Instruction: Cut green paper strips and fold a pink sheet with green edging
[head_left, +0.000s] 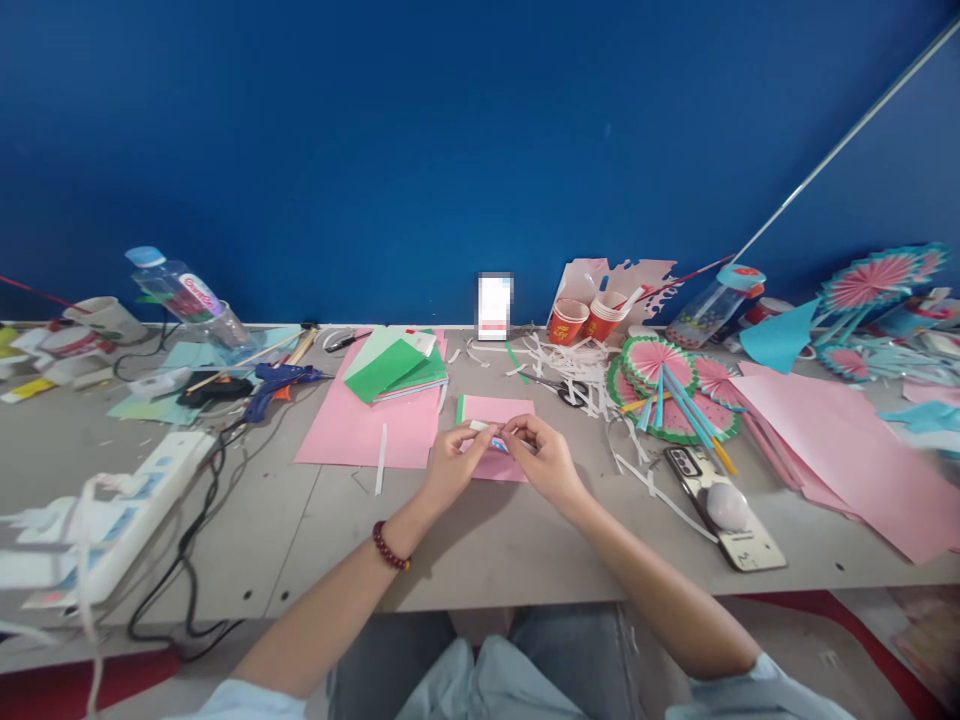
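Note:
My left hand (454,462) and my right hand (546,462) meet at the fingertips over a small pink paper sheet (499,410) with a green strip along its left edge. Between them both hands pinch a small white-and-blue piece (498,444); fingers cover most of it, so its kind is unclear. A larger pink sheet (360,430) lies left of my left hand, bearing a stack of green and white papers (390,370). On the table between that sheet and my left wrist is a thin white strip (381,460).
Scissors (574,392) and white paper scraps (555,360) lie behind my right hand. Watermelon-coloured paper fans (660,385), a phone (724,510) and pink sheets (847,440) are at right. A blue glue gun (277,385), power strip (142,510) and cables (187,520) occupy the left.

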